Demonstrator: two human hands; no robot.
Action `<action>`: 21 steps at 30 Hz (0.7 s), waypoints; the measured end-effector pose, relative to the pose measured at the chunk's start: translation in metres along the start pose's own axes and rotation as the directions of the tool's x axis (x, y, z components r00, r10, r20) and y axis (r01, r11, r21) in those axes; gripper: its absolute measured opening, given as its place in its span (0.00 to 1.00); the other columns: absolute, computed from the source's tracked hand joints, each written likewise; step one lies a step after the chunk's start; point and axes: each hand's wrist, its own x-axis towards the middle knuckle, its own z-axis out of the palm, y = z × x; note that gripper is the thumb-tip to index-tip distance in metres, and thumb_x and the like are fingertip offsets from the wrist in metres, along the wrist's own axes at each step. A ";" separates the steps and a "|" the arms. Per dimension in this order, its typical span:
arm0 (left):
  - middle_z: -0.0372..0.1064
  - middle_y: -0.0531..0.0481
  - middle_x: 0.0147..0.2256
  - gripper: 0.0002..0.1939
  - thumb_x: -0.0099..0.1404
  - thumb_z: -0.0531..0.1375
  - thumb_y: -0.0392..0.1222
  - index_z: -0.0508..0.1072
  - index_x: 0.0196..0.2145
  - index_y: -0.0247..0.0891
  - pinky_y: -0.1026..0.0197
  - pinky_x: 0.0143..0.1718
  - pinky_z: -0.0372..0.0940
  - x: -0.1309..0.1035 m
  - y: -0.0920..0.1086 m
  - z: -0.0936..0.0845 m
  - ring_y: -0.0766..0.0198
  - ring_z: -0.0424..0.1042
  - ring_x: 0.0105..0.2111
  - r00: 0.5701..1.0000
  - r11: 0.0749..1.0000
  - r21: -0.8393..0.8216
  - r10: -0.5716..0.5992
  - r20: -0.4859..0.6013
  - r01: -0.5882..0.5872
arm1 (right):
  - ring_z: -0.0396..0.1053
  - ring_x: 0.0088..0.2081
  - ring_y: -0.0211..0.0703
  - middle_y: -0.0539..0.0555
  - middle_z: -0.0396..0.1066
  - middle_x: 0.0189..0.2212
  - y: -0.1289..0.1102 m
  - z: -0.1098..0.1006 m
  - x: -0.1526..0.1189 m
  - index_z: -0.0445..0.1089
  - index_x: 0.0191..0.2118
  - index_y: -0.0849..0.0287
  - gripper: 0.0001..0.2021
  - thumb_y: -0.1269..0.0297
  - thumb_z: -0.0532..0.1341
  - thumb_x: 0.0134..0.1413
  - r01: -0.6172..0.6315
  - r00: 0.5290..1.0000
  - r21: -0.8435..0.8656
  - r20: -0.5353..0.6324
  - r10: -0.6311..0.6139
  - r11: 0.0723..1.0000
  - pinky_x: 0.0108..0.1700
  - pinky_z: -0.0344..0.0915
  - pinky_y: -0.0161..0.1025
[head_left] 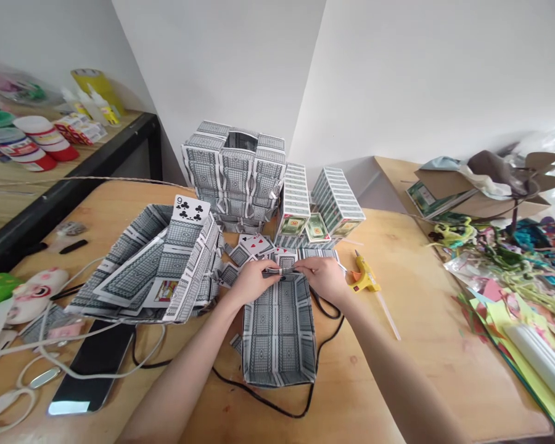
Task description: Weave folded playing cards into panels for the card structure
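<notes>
Item 1: tray (280, 327), shallow, rectangular, built of grey-backed playing cards; on the bench (388, 394), centre, between the forearms, open side up.

Item 2: folded card strip (285, 270), at the tray's far rim. Left hand (254, 280) pinches its left part between thumb and fingers; right hand (321, 277) pinches the right part likewise. The two-ended grip presumably keeps the strip level and its folds pressed; whether it is fastened to the rim cannot be told.

Item 3: card basket (198, 277), left, larger, holding loose cards; nine of clubs (191, 208) upright at its far side, index "9" legible.

Item 4: stacked card boxes (296, 197), behind, green end labels; lettering too small to read. Probably ranked there as stock within reach.

Item 5: yellow glue gun (365, 276), beside the right hand, apparently parked handy; no brand legible.

Item 6: jars (39, 139), far left, red-and-blue labels, wording unreadable.
</notes>
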 end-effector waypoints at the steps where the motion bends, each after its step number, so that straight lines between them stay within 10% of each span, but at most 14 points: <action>1: 0.73 0.49 0.36 0.10 0.54 0.59 0.43 0.73 0.34 0.39 0.60 0.41 0.64 0.000 0.000 0.000 0.59 0.71 0.37 1.000 1.000 0.005 0.004 0.000 -0.004 | 0.72 0.34 0.39 0.50 0.76 0.31 0.000 0.000 0.000 0.75 0.32 0.54 0.10 0.70 0.55 0.52 -0.003 1.000 0.001 -0.006 0.003 1.000 0.38 0.64 0.33; 12: 0.74 0.50 0.33 0.08 0.53 0.58 0.41 0.74 0.31 0.37 0.61 0.39 0.63 0.001 -0.002 0.005 0.61 0.71 0.34 0.998 1.000 0.023 -0.018 -0.068 0.019 | 0.70 0.35 0.42 0.53 0.74 0.34 -0.025 -0.019 0.016 0.72 0.37 0.55 0.13 0.73 0.51 0.51 0.093 0.937 -0.376 0.347 0.047 0.922 0.35 0.60 0.33; 21: 0.74 0.50 0.33 0.08 0.54 0.58 0.41 0.75 0.31 0.38 0.60 0.39 0.63 0.001 -0.004 0.004 0.60 0.71 0.35 0.999 0.999 -0.031 -0.008 -0.036 0.007 | 0.71 0.36 0.42 0.50 0.75 0.34 -0.006 -0.008 0.007 0.74 0.36 0.52 0.14 0.73 0.53 0.51 0.008 0.989 -0.098 0.146 0.007 0.995 0.39 0.63 0.35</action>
